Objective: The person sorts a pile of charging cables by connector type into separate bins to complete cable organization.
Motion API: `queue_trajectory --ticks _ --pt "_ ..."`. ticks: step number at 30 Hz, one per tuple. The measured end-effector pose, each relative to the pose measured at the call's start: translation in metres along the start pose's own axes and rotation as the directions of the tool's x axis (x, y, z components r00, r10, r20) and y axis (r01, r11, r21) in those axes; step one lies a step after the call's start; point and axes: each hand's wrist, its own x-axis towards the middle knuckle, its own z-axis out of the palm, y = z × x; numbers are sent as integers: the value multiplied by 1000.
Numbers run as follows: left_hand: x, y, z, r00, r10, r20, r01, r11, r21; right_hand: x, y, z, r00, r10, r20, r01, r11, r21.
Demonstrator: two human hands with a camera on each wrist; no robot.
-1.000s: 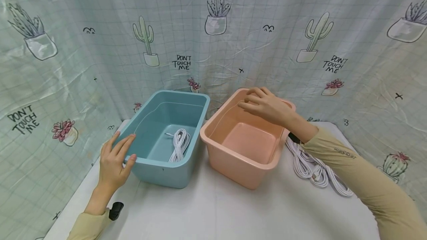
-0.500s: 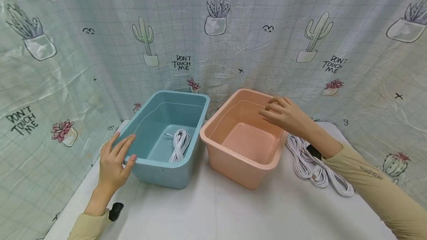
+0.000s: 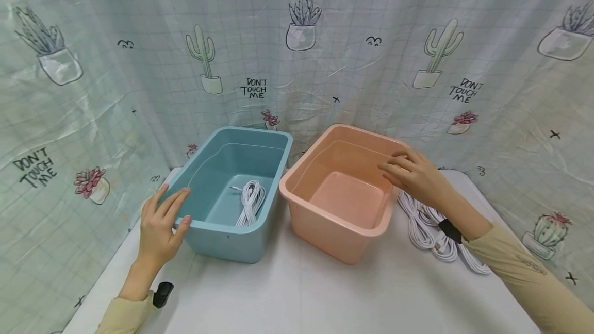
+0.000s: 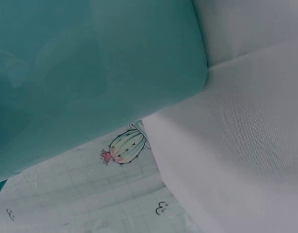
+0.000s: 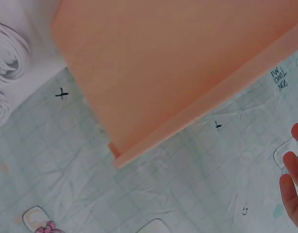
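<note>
My left hand [image 3: 158, 228] is at the near left corner of the blue bin [image 3: 223, 245], its fingers extended over the rim; whether they touch it I cannot tell. Inside that bin lies a bundled white cable [image 3: 252, 200]. Over the right rim of the orange bin [image 3: 320, 228] hovers my right hand [image 3: 417, 177], fingers loosely bent and holding nothing. The orange bin's floor is bare. Several coiled white cables [image 3: 419, 228] lie on the table to its right, partly hidden by my right forearm. In the right wrist view, fingertips [image 5: 293, 167] show at the right edge.
The bins stand side by side on a white table [image 3: 297, 298], with a narrow gap between them. A curtain [image 3: 343, 66] printed with cacti hangs behind and along both sides. Black wrist cameras sit on my left wrist [image 3: 163, 294] and right wrist [image 3: 449, 231].
My right hand has moved right and slightly lower, from over the orange bin's back to its right rim. My left hand and both bins stay in place.
</note>
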Motion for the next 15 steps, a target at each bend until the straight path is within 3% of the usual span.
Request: queue_trajectory --ticks 15 --pt "0 0 0 1000 -12 9 12 1000 5 -41 6 -12 995 94 32 -91 992 -89"
